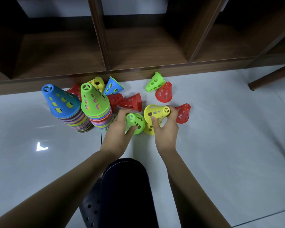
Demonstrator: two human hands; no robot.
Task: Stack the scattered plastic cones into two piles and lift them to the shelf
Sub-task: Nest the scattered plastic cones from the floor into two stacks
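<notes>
cones: your left fingers (pixel 132 130) grip a green cone (pixel 136 120), right fingers (pixel 155 124) a yellow cone (pixel 155 111); seat each squarely on a pile (pixel 95 104).

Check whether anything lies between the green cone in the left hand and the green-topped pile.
Nothing visible does. The left hand holds the green perforated plastic cone right beside the green-topped pile of plastic cones; a red plastic cone on its side lies behind that path.
</notes>
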